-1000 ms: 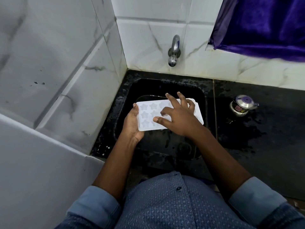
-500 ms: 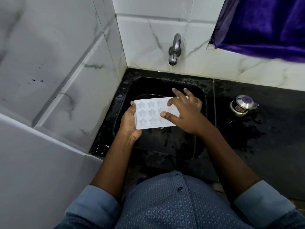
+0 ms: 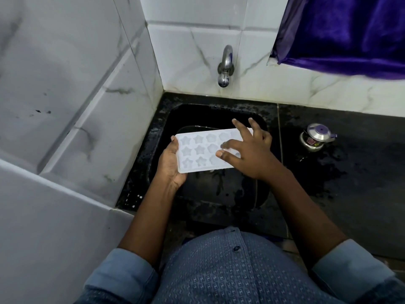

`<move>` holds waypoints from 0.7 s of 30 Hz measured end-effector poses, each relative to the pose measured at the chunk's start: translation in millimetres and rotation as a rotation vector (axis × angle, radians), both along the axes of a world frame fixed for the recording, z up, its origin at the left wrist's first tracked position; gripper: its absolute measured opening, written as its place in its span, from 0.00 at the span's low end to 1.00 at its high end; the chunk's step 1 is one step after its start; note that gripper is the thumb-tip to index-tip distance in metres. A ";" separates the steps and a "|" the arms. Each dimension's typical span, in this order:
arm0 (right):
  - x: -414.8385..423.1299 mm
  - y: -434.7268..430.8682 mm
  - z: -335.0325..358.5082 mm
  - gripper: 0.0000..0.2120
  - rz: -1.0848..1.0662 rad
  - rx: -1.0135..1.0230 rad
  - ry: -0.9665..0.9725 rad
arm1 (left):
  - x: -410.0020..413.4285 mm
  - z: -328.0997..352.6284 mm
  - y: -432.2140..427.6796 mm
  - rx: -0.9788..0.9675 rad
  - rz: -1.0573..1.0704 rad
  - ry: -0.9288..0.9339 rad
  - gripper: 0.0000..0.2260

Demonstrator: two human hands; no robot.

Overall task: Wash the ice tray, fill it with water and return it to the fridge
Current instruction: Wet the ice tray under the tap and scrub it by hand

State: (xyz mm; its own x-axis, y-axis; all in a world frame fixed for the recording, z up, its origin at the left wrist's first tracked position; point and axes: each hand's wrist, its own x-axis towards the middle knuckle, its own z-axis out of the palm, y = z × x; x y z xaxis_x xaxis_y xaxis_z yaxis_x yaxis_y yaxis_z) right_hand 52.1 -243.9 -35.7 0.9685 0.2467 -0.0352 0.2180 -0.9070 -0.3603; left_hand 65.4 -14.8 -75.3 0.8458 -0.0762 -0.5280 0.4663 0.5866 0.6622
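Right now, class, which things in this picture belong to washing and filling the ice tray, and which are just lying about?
Belong to the job:
white plastic ice tray with star-shaped cups
left hand gripping the tray's end
right hand spread over the tray
chrome wall tap
black sink

Just lying about:
small steel pot with purple lid knob
purple curtain

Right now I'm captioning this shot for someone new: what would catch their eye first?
The white ice tray with star-shaped moulds, held over the black sink: the left hand grips its end, the right hand lies spread on top. Next, the steel tap on the tiled wall above and the purple cloth at upper right.
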 end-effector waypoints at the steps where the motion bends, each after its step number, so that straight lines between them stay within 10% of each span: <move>1: -0.2 0.8 1.5 0.30 0.000 -0.013 0.007 | -0.2 0.9 -0.8 -0.004 -0.005 -0.002 0.30; 21: -2.0 7.4 8.9 0.30 -0.010 -0.045 0.045 | -2.3 6.9 -3.9 0.006 -0.031 -0.024 0.31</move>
